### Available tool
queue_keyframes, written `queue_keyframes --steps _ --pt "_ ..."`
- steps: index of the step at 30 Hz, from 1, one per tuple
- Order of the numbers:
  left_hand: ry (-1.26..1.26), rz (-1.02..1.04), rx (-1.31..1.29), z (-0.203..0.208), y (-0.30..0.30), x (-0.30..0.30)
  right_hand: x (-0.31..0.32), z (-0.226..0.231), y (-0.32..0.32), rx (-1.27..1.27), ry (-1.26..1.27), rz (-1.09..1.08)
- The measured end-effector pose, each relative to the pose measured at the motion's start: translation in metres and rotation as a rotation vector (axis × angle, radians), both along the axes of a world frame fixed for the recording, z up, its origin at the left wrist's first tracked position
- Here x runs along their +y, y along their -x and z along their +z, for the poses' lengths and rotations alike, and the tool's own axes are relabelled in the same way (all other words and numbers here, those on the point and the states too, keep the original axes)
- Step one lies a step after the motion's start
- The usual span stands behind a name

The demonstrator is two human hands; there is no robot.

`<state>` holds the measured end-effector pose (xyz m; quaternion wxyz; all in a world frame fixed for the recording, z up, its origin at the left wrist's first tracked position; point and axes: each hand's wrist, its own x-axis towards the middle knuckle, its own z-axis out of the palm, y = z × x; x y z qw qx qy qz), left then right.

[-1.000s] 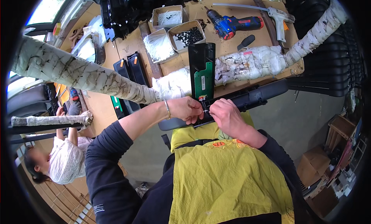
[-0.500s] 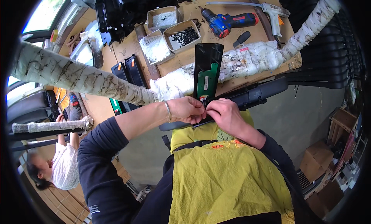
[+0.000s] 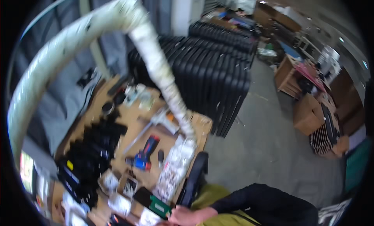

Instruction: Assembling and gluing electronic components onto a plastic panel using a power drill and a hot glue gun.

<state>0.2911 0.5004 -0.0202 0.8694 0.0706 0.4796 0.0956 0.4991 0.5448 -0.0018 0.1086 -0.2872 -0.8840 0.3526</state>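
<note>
My right hand (image 3: 184, 216) is low in the picture, blurred by motion. Its fingers are closed at the near end of a black panel that carries a green circuit board (image 3: 159, 206). What lies between the fingertips cannot be made out. Of my left hand (image 3: 162, 223) only a blurred sliver shows at the lower edge, beside the right fingertips. A long black padded part (image 3: 193, 179) lies along the table edge, just beyond my right hand. A wrapped white bar (image 3: 174, 167) runs beside it on the table.
On the table (image 3: 136, 142) lie a blue-and-red cordless drill (image 3: 145, 154), a glue gun (image 3: 165, 122), small boxes of parts (image 3: 128, 185) and piled black parts (image 3: 83, 163). A wrapped pipe (image 3: 161, 72) arches above. Stacked black frames (image 3: 202, 77) and cartons (image 3: 307, 115) stand beyond.
The view has swung to the right, bringing the stacked frames and floor into sight. My hands now appear at the lower edge, the left almost wholly cut off.
</note>
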Motion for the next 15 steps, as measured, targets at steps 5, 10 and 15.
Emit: queue_keyframes --steps 5,10,15 --pt "-0.007 -0.037 0.092 0.027 -0.014 0.019 0.007 0.002 -0.001 -0.021 -0.116 0.034" --pt "-0.023 -0.156 0.123 0.056 -0.023 0.038 0.018 0.003 -0.014 0.106 -0.150 -0.017" --pt "-0.234 -0.291 0.018 0.042 -0.010 0.023 0.027 -0.007 -0.016 0.195 -0.006 0.091"
